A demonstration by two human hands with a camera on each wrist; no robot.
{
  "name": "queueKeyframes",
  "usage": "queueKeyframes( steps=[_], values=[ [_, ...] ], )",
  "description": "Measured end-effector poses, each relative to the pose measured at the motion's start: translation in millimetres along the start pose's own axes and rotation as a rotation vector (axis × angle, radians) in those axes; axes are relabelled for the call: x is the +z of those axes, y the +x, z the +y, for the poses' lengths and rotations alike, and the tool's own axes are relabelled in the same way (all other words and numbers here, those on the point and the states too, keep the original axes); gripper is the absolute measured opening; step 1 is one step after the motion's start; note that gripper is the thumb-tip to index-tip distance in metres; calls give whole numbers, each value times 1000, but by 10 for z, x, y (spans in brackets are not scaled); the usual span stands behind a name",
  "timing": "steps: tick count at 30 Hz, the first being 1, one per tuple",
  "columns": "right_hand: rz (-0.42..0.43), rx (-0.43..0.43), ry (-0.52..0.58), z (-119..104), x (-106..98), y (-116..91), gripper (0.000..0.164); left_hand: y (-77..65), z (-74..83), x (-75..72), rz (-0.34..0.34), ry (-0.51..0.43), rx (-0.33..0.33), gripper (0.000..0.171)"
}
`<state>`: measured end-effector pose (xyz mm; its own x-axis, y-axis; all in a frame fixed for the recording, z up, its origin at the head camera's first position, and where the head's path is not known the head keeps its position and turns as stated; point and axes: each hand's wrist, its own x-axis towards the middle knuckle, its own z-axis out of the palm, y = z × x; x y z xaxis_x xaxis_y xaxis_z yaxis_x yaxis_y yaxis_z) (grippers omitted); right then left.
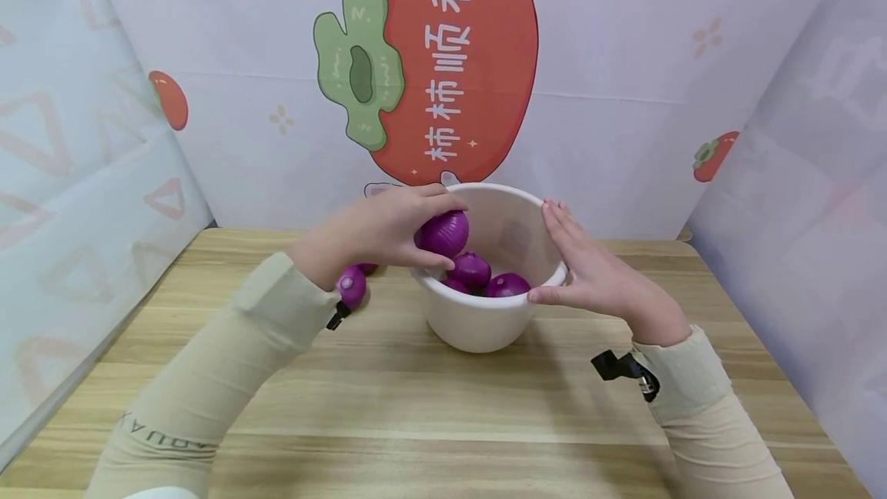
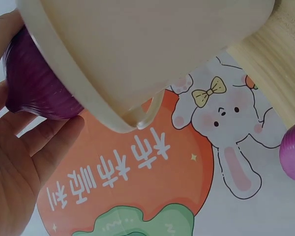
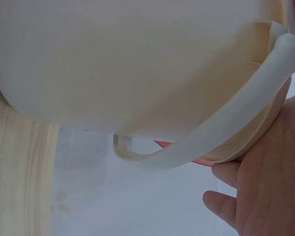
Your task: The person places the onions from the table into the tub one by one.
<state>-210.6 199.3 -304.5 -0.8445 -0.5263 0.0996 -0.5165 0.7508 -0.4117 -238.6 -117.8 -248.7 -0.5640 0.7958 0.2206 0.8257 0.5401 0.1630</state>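
My left hand grips a purple onion over the left side of a white bucket, just inside its rim in the head view. In the left wrist view the onion sits between fingers and thumb, partly behind the rim. More purple onions lie inside the bucket. On the opposite side my right hand rests against the rim, thumb and fingers spread and fairly straight. The bucket's handle hangs down below that hand in the right wrist view.
Left of the bucket, an onion lies on the wooden table, with another partly hidden behind the left wrist. A printed cloth backdrop rises behind the table, with cloth walls at both sides. Black camera mounts sit on both wrists.
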Motion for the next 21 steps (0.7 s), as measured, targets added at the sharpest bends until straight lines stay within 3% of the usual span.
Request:
queueKeyframes(
  steps=[10, 21],
  values=[
    [-7, 11, 2, -12, -6, -5, 121, -15, -40, 49, -3, 34, 12, 68],
    [-3, 3, 13, -16, -12, -9, 121, -155, -73, -11, 1, 65, -70, 65]
  ],
)
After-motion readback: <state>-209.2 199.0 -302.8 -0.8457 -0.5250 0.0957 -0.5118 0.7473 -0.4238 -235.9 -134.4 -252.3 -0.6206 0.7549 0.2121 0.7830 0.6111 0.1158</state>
